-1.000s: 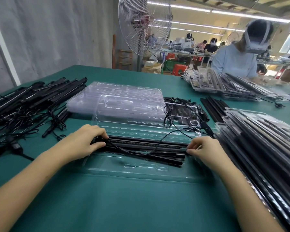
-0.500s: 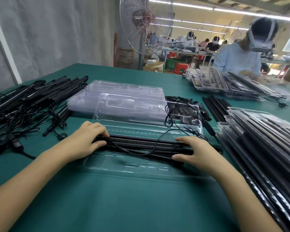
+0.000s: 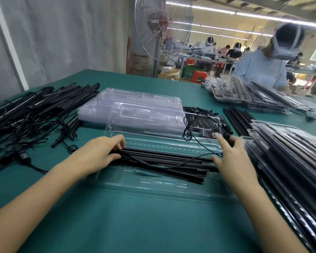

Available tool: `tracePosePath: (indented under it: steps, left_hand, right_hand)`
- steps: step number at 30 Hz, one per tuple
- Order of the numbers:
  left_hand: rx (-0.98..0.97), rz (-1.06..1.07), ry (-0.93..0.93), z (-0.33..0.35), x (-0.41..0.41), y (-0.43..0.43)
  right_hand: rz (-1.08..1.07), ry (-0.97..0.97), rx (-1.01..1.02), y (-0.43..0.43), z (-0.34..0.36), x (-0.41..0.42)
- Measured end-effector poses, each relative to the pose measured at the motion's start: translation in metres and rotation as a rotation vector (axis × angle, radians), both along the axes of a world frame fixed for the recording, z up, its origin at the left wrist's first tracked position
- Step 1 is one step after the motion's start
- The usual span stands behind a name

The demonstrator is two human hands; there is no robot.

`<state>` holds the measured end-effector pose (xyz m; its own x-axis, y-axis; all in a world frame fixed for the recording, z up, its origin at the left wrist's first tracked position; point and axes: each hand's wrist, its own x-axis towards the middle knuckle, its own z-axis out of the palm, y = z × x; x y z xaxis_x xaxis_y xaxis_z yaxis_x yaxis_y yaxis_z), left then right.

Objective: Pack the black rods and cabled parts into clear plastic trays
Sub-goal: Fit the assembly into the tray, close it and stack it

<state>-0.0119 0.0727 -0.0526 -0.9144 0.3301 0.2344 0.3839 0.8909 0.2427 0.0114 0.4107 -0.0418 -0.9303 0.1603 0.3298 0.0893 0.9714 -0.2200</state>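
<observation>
— Where are the black rods [image 3: 162, 160]?
— Centre of frame, lying in the clear tray [image 3: 162, 186] on the green desk [image 3: 153, 225] (a thin cable [image 3: 190, 160] trails across them).
— The hands?
— Left hand [image 3: 102, 154] curls round their left end; right hand [image 3: 232, 157], blurred, spreads its fingers at the right end.

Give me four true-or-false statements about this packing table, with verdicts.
1. The left hand grips the black rods at their left end. True.
2. The table cover is red. False: it is teal green.
3. Beyond the open tray lies a stack of empty clear trays. True.
4. The loose cabled rods are piled on the person's right. False: they lie on the left; packed trays are on the right.
</observation>
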Motion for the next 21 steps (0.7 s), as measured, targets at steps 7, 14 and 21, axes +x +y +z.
tracePosePath:
  steps: [7,14,21]
  left_hand:
    - [-0.029,-0.026,0.008,0.005,0.005,0.001]
    - [-0.044,-0.012,0.022,0.004,0.004,0.004]
    - [-0.157,-0.01,0.021,0.0,0.001,0.006]
  right_hand:
    - [-0.147,0.095,-0.028,0.016,0.019,0.006]
    - [-0.218,-0.193,-0.007,0.019,0.024,0.006]
    - [-0.242,-0.356,0.213,0.006,0.026,0.02]
